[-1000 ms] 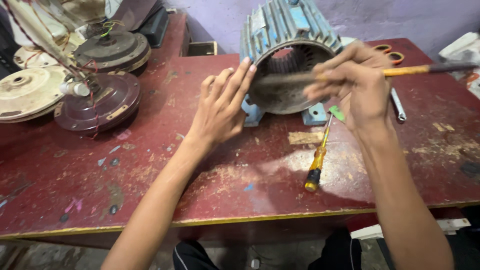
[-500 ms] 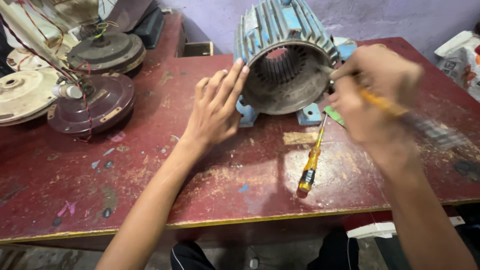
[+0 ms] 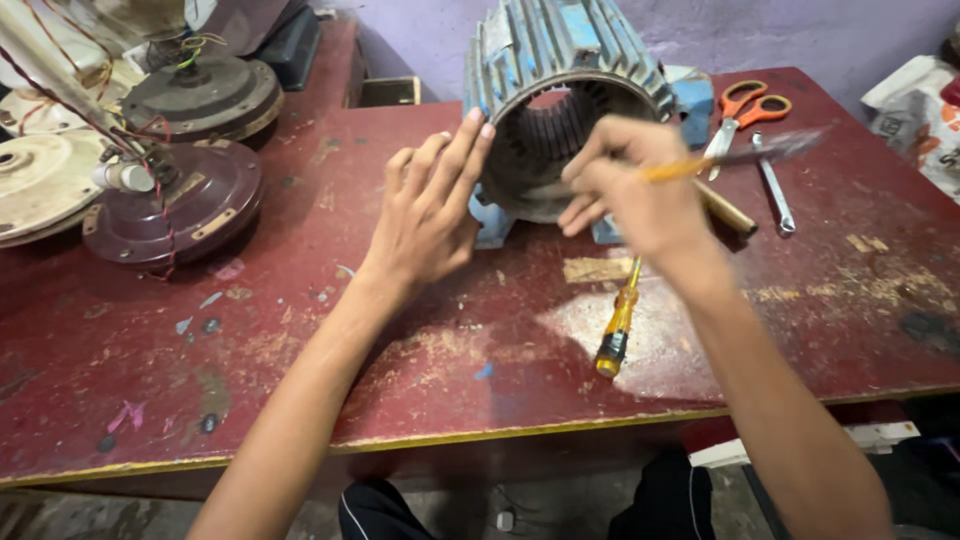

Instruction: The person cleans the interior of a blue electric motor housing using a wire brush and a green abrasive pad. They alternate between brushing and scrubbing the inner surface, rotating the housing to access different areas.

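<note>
A blue finned motor housing (image 3: 560,60) lies on its side on the worn red table (image 3: 300,330), its open slotted bore facing me. My left hand (image 3: 430,205) rests flat against the housing's left rim, fingers spread. My right hand (image 3: 635,190) hovers in front of the bore and grips a thin yellow-handled tool (image 3: 740,157); its handle end sticks out to the right and is blurred. A yellow screwdriver (image 3: 617,325) lies on the table below my right wrist.
Ceiling-fan motor parts (image 3: 190,195) with loose wires crowd the left side. Orange-handled scissors (image 3: 745,105) and a metal wrench (image 3: 775,195) lie right of the housing, with a wooden handle (image 3: 728,210) nearby. The table's front edge runs along the bottom.
My right hand has swung back up from the right, and the tool again points into the bore. My left hand has stayed on the rim. The view has shifted slightly.
</note>
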